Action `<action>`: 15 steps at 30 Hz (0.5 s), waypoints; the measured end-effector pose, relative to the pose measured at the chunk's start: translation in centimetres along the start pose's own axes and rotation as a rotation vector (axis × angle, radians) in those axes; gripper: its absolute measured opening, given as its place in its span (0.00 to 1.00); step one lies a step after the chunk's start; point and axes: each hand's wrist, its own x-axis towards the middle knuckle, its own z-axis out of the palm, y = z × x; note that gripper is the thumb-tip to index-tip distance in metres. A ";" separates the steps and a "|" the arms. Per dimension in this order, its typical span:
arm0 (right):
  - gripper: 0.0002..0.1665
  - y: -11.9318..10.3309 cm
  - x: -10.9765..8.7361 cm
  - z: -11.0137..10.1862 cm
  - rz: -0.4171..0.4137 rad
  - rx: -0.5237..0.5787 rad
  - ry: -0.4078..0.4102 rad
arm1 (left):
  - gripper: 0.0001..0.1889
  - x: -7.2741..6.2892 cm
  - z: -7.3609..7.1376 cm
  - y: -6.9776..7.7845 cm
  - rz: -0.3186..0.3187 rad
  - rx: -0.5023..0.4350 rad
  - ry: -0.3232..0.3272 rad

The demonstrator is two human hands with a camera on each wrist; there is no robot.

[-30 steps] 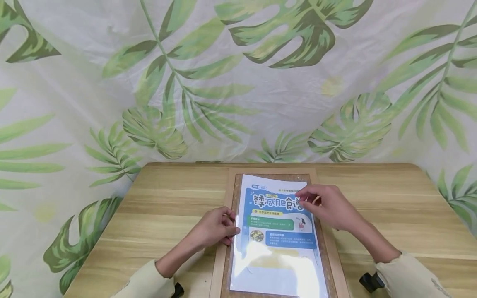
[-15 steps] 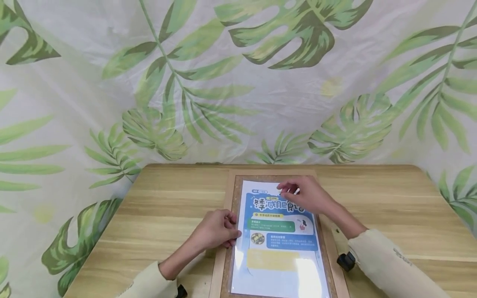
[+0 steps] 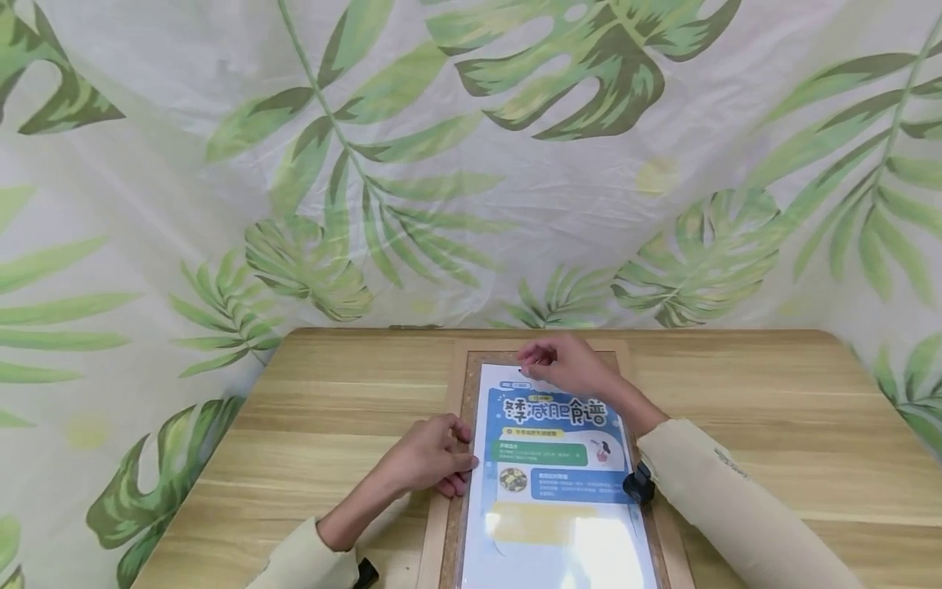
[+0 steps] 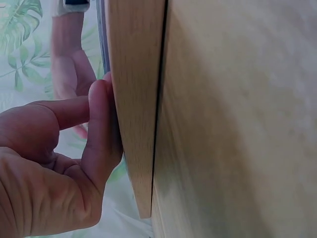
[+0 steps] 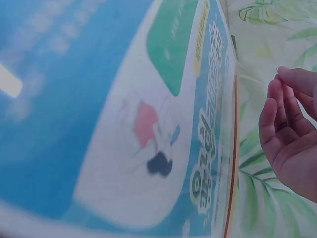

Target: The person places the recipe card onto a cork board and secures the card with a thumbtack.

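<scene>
A glossy printed poster (image 3: pixel 548 483) lies on a cork board (image 3: pixel 491 357) with a wooden frame (image 3: pixel 441 523). My left hand (image 3: pixel 427 456) is at the poster's left edge; its thumb and fingers pinch that edge against the board. The same left hand (image 4: pixel 64 148) shows close to the wooden frame (image 4: pixel 136 109) in the left wrist view. My right hand (image 3: pixel 570 364) is over the poster's top edge. Thumb and finger of the right hand (image 5: pixel 294 134) pinch a small shiny pin-like thing (image 5: pixel 278 70), mostly hidden by the fingertips.
The board lies on a wood-grain table (image 3: pixel 331 393). Behind it hangs a leaf-patterned cloth (image 3: pixel 412 204), close to the table's back edge. A black wrist device (image 3: pixel 639 484) on the right sleeve is over the poster's right edge.
My right hand has moved left and away from me, from the poster's upper right to the middle of its top edge. The poster's raised upper part has settled. My left hand stays nearly still.
</scene>
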 end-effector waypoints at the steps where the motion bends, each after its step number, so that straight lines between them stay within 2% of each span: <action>1: 0.15 0.1 0.3 0.1 0.003 0.021 -0.004 | 0.14 0.0 0.1 0.0 0.001 0.001 -0.001; 8: 0.17 0.5 2.0 1.1 -0.014 0.085 -0.046 | 0.12 0.0 0.4 0.0 0.007 0.034 0.018; 15: 0.17 1.0 3.6 2.1 0.013 0.105 -0.053 | 0.12 0.0 0.6 0.0 0.003 0.025 0.028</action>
